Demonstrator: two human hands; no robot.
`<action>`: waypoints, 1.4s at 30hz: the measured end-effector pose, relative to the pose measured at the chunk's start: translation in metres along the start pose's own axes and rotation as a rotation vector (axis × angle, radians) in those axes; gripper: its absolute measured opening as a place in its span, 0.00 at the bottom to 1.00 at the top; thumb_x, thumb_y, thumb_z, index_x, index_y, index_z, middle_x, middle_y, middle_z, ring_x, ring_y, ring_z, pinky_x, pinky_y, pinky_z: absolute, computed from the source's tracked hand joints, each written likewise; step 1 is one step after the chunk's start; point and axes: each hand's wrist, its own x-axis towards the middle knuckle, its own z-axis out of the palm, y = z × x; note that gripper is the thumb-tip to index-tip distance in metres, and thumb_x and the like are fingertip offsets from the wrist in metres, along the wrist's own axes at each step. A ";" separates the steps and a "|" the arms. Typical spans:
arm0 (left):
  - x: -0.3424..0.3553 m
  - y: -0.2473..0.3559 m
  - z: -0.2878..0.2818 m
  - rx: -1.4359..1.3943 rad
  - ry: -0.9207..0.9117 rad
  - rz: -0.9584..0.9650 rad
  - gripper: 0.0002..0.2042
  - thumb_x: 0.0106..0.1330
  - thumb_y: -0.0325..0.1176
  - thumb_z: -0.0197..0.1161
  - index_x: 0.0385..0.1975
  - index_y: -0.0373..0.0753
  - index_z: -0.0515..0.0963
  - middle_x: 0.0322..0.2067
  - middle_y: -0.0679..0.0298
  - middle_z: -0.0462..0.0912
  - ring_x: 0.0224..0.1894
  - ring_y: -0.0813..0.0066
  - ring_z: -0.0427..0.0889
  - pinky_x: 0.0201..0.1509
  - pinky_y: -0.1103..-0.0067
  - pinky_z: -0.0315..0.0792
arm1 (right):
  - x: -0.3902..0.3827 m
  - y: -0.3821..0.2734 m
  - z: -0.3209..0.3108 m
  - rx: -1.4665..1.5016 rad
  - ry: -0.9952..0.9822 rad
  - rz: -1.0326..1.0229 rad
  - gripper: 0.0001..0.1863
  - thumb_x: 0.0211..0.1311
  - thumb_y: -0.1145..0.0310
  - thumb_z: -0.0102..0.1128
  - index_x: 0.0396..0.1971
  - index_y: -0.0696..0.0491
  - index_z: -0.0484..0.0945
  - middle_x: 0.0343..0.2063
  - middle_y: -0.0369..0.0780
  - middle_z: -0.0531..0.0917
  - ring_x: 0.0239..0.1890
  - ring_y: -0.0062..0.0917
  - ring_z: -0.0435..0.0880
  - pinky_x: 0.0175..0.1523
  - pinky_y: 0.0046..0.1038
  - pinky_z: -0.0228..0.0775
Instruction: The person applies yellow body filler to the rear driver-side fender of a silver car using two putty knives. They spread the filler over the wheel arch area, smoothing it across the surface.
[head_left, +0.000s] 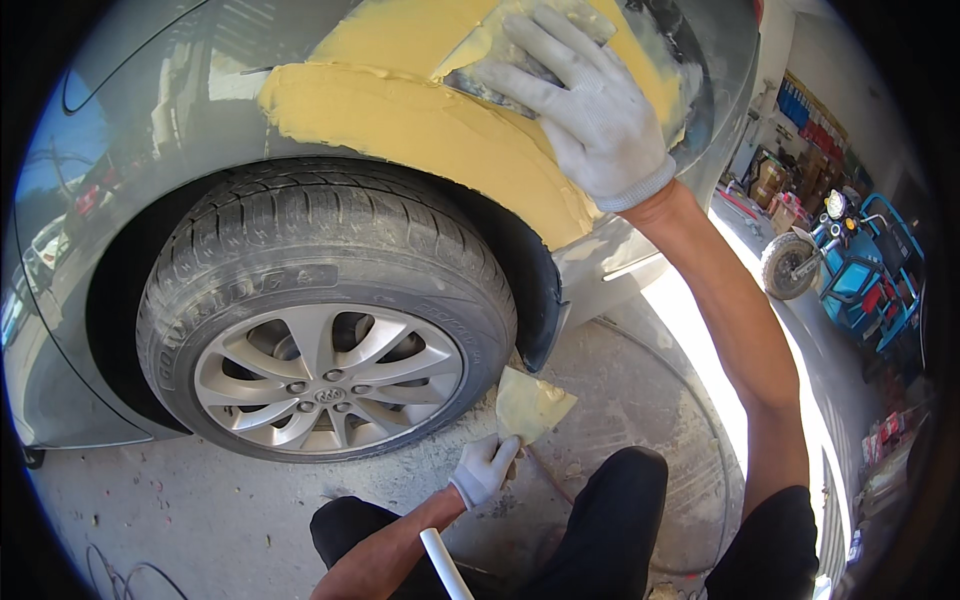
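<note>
though apart, two grips — left hand (485, 468) on smeared board (534, 405), right hand (592, 112) on spreader (482, 52) against yellow filler (400, 115)

Grey floor (250, 500), tyre (480, 270), probably a cable (122, 578)

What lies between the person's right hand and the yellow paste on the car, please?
In the head view, a smeared spreader lies between the right hand and the yellow paste, with the gloved fingers spread over it.
</note>
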 end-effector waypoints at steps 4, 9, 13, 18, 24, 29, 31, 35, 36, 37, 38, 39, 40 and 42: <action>0.000 0.000 -0.001 0.019 0.004 0.000 0.23 0.78 0.50 0.52 0.35 0.34 0.80 0.17 0.65 0.78 0.15 0.81 0.74 0.19 0.82 0.67 | -0.001 -0.003 0.001 0.028 0.030 0.018 0.18 0.59 0.74 0.58 0.50 0.51 0.85 0.53 0.53 0.81 0.61 0.49 0.77 0.66 0.41 0.70; 0.001 -0.002 0.000 0.012 -0.002 0.019 0.23 0.78 0.50 0.52 0.34 0.34 0.80 0.17 0.65 0.78 0.15 0.81 0.73 0.19 0.82 0.67 | -0.021 0.011 0.010 -0.007 0.025 -0.022 0.30 0.53 0.83 0.57 0.57 0.45 0.84 0.63 0.45 0.79 0.67 0.44 0.75 0.68 0.41 0.68; 0.002 -0.005 -0.001 -0.001 0.003 0.009 0.23 0.78 0.50 0.52 0.34 0.33 0.80 0.17 0.65 0.78 0.15 0.82 0.73 0.19 0.82 0.66 | -0.024 0.009 0.011 0.003 0.014 0.018 0.33 0.51 0.84 0.57 0.57 0.41 0.85 0.63 0.44 0.78 0.67 0.43 0.74 0.67 0.41 0.68; 0.001 -0.003 0.000 -0.008 -0.002 0.005 0.23 0.78 0.50 0.53 0.34 0.33 0.80 0.17 0.66 0.78 0.14 0.82 0.72 0.19 0.82 0.66 | -0.030 0.010 0.010 0.010 0.001 0.026 0.32 0.51 0.84 0.57 0.57 0.42 0.84 0.64 0.44 0.78 0.68 0.43 0.74 0.68 0.41 0.67; 0.002 -0.003 0.000 -0.009 -0.001 -0.011 0.23 0.78 0.50 0.53 0.34 0.33 0.79 0.17 0.66 0.77 0.15 0.82 0.72 0.19 0.82 0.66 | -0.034 0.010 0.007 0.017 -0.017 0.032 0.32 0.51 0.83 0.55 0.57 0.43 0.84 0.65 0.44 0.77 0.68 0.44 0.73 0.68 0.42 0.66; 0.002 -0.004 0.001 -0.016 -0.004 -0.027 0.22 0.78 0.49 0.53 0.34 0.34 0.79 0.18 0.66 0.77 0.15 0.82 0.72 0.19 0.82 0.66 | -0.040 0.012 0.006 0.020 -0.017 0.031 0.32 0.51 0.82 0.55 0.58 0.44 0.84 0.65 0.45 0.77 0.68 0.45 0.72 0.68 0.42 0.65; 0.003 -0.007 0.001 -0.030 -0.009 -0.041 0.21 0.78 0.49 0.53 0.34 0.34 0.79 0.18 0.67 0.76 0.15 0.83 0.71 0.19 0.82 0.65 | -0.042 0.012 0.006 0.013 -0.018 0.027 0.32 0.51 0.82 0.55 0.58 0.44 0.84 0.65 0.45 0.76 0.68 0.45 0.72 0.68 0.42 0.65; 0.004 -0.008 0.001 -0.018 -0.007 -0.036 0.21 0.78 0.49 0.53 0.34 0.34 0.79 0.18 0.67 0.76 0.15 0.83 0.71 0.19 0.82 0.65 | -0.046 0.013 0.005 -0.002 -0.038 0.031 0.33 0.50 0.82 0.54 0.58 0.44 0.83 0.65 0.46 0.76 0.68 0.46 0.72 0.68 0.43 0.65; 0.004 -0.007 0.001 -0.015 -0.005 -0.032 0.21 0.78 0.49 0.53 0.34 0.34 0.79 0.18 0.67 0.76 0.15 0.83 0.71 0.19 0.82 0.65 | -0.047 0.013 0.005 -0.005 -0.044 0.034 0.33 0.50 0.82 0.54 0.58 0.44 0.83 0.65 0.46 0.76 0.68 0.46 0.72 0.68 0.43 0.65; 0.003 -0.006 0.001 -0.010 -0.003 -0.028 0.21 0.78 0.49 0.53 0.34 0.34 0.79 0.18 0.67 0.76 0.15 0.83 0.71 0.19 0.82 0.65 | -0.048 0.013 0.004 -0.003 -0.053 0.036 0.33 0.50 0.82 0.54 0.58 0.44 0.83 0.65 0.47 0.76 0.68 0.46 0.72 0.68 0.43 0.65; 0.004 -0.007 0.001 -0.007 -0.003 -0.023 0.21 0.78 0.49 0.53 0.34 0.34 0.79 0.18 0.67 0.76 0.15 0.83 0.71 0.19 0.82 0.65 | -0.048 0.013 0.004 -0.002 -0.062 0.039 0.33 0.50 0.83 0.54 0.58 0.45 0.83 0.65 0.47 0.76 0.68 0.47 0.72 0.68 0.43 0.65; 0.004 -0.010 0.001 -0.003 -0.003 -0.018 0.21 0.78 0.49 0.53 0.34 0.34 0.79 0.18 0.67 0.77 0.15 0.83 0.71 0.19 0.82 0.66 | -0.049 0.014 0.003 -0.001 -0.070 0.041 0.32 0.50 0.83 0.54 0.58 0.45 0.83 0.65 0.47 0.76 0.68 0.47 0.72 0.68 0.43 0.65; 0.005 -0.010 0.001 0.000 -0.004 -0.014 0.21 0.78 0.49 0.53 0.34 0.34 0.79 0.18 0.67 0.77 0.15 0.83 0.71 0.19 0.82 0.66 | -0.050 0.014 0.003 0.001 -0.062 0.037 0.32 0.51 0.83 0.54 0.58 0.45 0.83 0.65 0.47 0.76 0.68 0.47 0.72 0.68 0.43 0.65; 0.004 -0.009 0.001 0.000 -0.006 -0.012 0.22 0.78 0.49 0.53 0.34 0.34 0.79 0.18 0.67 0.77 0.15 0.83 0.71 0.19 0.83 0.66 | -0.053 0.015 0.004 0.006 -0.044 0.028 0.32 0.51 0.83 0.54 0.58 0.46 0.83 0.65 0.48 0.76 0.68 0.48 0.72 0.68 0.44 0.65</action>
